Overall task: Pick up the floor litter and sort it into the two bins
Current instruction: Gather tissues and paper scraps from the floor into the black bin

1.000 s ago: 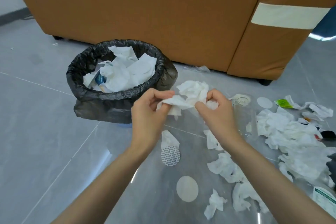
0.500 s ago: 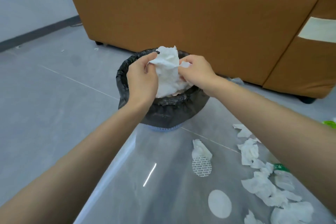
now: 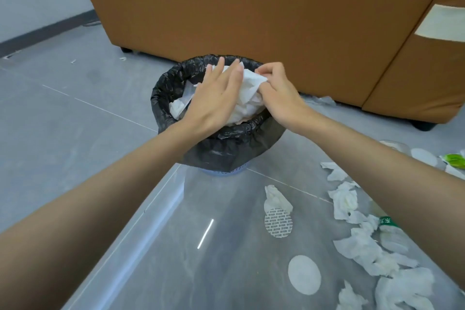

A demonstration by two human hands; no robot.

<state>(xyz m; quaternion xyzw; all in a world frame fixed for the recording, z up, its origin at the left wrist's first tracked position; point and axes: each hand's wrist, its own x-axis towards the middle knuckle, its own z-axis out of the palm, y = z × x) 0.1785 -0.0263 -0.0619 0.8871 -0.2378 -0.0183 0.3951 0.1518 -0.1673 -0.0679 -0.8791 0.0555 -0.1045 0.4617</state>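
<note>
Tissue wad (image 3: 249, 94) sits atop the black-lined bin (image 3: 226, 145). Left hand (image 3: 216, 100) presses it with straight fingers (image 3: 234, 78); right hand (image 3: 280, 100) pinches its edge with curled fingers. More tissues (image 3: 344, 200) litter the floor (image 3: 75, 133) nearby.
</note>
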